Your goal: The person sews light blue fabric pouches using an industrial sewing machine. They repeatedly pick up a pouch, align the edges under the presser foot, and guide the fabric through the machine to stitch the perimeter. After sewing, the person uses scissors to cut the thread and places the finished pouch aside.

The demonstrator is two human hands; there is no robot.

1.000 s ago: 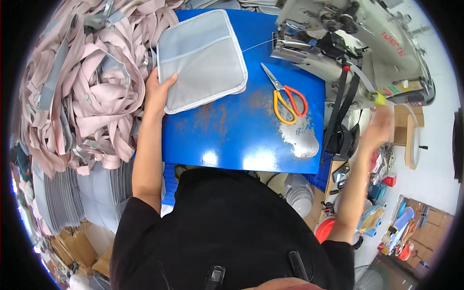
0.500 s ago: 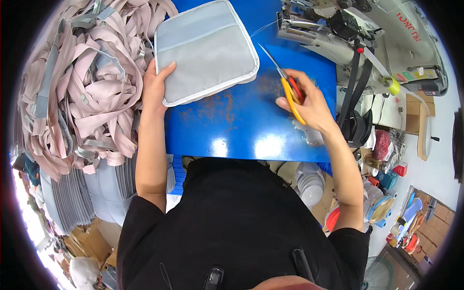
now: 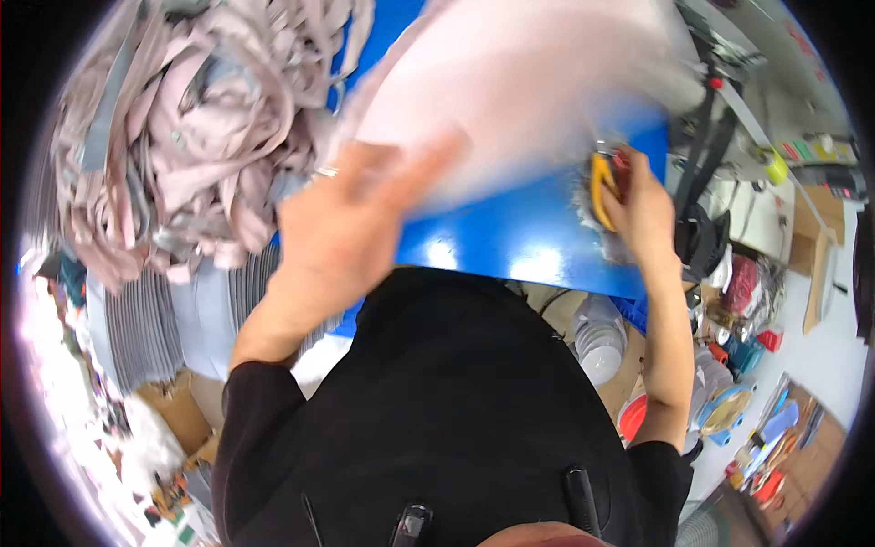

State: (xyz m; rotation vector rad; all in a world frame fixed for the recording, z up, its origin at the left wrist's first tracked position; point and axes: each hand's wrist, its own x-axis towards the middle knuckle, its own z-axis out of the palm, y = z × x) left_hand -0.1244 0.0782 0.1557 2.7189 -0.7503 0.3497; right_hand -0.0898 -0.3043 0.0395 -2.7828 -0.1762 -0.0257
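My left hand (image 3: pixel 351 214), blurred, grips the lower left edge of a pale pink piece (image 3: pixel 506 82), which is smeared by motion and lifted over the upper middle of the blue tabletop (image 3: pixel 492 246). My right hand (image 3: pixel 638 201) is closed on scissors (image 3: pixel 602 190) with yellow and red handles at the right of the tabletop; their blades are indistinct in the blur.
A heap of pink and grey straps (image 3: pixel 196 128) lies at the left above stacked grey panels (image 3: pixel 150 333). A sewing machine (image 3: pixel 770 68) stands at the right. White containers (image 3: pixel 597 356) and assorted small items sit below and right of the tabletop.
My right hand has picked up the scissors and moved right. My left hand has swung the piece up and rightward; its visible face is now pink instead of grey.
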